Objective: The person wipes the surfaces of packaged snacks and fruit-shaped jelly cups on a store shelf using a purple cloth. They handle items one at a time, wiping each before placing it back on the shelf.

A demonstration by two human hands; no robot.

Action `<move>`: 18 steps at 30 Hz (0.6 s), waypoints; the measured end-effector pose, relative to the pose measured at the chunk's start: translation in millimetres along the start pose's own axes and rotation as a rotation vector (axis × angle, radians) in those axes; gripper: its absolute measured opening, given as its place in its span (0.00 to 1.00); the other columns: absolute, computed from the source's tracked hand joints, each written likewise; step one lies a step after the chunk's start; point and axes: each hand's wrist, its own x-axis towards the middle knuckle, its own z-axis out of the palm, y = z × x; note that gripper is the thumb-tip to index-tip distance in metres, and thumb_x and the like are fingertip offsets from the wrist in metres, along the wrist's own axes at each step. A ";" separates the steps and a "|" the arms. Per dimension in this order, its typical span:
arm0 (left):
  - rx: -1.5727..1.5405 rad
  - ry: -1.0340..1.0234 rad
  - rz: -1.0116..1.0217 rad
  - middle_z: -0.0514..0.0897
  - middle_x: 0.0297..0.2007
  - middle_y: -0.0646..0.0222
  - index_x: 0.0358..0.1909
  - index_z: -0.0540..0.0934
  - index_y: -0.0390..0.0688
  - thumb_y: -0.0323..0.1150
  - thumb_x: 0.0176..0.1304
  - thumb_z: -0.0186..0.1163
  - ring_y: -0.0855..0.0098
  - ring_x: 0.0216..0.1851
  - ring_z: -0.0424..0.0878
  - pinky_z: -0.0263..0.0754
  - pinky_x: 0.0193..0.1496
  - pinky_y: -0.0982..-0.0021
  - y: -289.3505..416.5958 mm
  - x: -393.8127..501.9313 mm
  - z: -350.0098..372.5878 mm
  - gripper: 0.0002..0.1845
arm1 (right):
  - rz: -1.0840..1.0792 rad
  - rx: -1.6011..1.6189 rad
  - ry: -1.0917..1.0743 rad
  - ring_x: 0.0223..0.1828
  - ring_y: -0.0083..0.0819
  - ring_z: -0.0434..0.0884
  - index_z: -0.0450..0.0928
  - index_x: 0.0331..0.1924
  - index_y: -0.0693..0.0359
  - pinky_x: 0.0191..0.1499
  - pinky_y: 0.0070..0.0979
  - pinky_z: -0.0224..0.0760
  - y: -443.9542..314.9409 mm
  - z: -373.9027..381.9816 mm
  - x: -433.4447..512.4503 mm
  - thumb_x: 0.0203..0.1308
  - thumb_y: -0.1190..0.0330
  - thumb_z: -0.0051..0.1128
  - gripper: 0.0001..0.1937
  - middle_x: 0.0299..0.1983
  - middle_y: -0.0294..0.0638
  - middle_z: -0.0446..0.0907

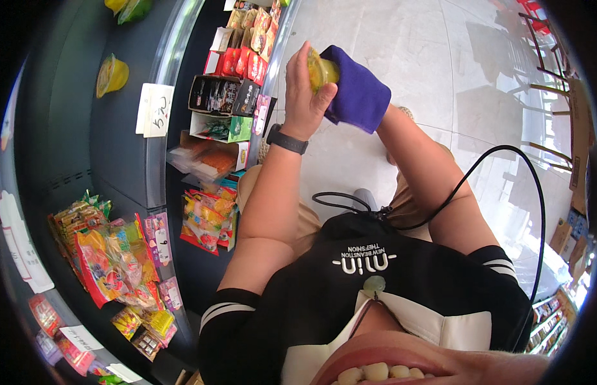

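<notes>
My left hand (303, 94), with a dark watch (287, 139) on its wrist, holds a yellow jelly or fruit cup (330, 71) by its lidded side. The cup is tipped sideways, its printed lid facing left. A purple cloth (356, 84) covers my right hand (370, 103) and hides its fingers. That covered hand presses against the cup's base from the right. Both hands are raised over the tiled floor, beside the shelves. On the dark shelf at left, a similar yellow cup (112, 75) lies on its side, away from my hands.
Snack boxes (224, 94) line a lower shelf near my left arm. Bagged sweets (118, 260) lie on the shelf at lower left. A handwritten price card (155, 110) hangs on the shelf edge. A black cable (534, 192) loops by my right arm. Cardboard boxes (563, 236) stand at far right.
</notes>
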 end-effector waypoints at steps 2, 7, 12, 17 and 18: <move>-0.089 -0.042 -0.124 0.54 0.68 0.48 0.73 0.48 0.37 0.69 0.64 0.46 0.55 0.70 0.55 0.53 0.70 0.56 4.1 0.5 2.6 0.51 | -0.317 -0.154 0.271 0.42 0.48 0.81 0.70 0.51 0.65 0.42 0.35 0.75 -8.2 1.9 -0.9 0.46 0.63 0.67 0.28 0.41 0.48 0.81; -1.044 0.227 -0.738 0.71 0.64 0.64 0.70 0.61 0.43 0.69 0.64 0.44 0.64 0.63 0.70 0.62 0.68 0.59 14.2 4.4 19.1 0.45 | -0.362 -0.595 0.244 0.38 0.45 0.77 0.79 0.34 0.63 0.39 0.41 0.67 -32.6 7.9 6.0 0.52 0.65 0.56 0.10 0.31 0.47 0.76; -1.174 0.363 -0.792 0.77 0.60 0.63 0.62 0.72 0.44 0.66 0.64 0.49 0.62 0.59 0.76 0.68 0.63 0.59 13.0 3.1 12.4 0.38 | -0.333 -0.706 0.195 0.33 0.42 0.74 0.75 0.25 0.64 0.37 0.44 0.64 -43.1 3.7 1.8 0.46 0.63 0.55 0.11 0.28 0.47 0.71; -1.209 0.345 -0.732 0.78 0.58 0.64 0.59 0.74 0.45 0.59 0.64 0.52 0.62 0.59 0.75 0.67 0.64 0.58 13.5 5.5 15.8 0.32 | -0.388 -0.370 0.295 0.36 0.46 0.82 0.80 0.32 0.64 0.38 0.38 0.75 -53.8 -29.6 -8.6 0.43 0.66 0.61 0.12 0.34 0.52 0.80; -1.211 0.364 -0.778 0.78 0.58 0.64 0.60 0.74 0.45 0.58 0.64 0.52 0.62 0.59 0.75 0.67 0.64 0.58 14.5 4.5 17.4 0.31 | -0.250 -0.443 0.079 0.39 0.46 0.82 0.78 0.39 0.66 0.43 0.38 0.74 -52.9 -34.8 -7.2 0.47 0.62 0.60 0.17 0.37 0.55 0.80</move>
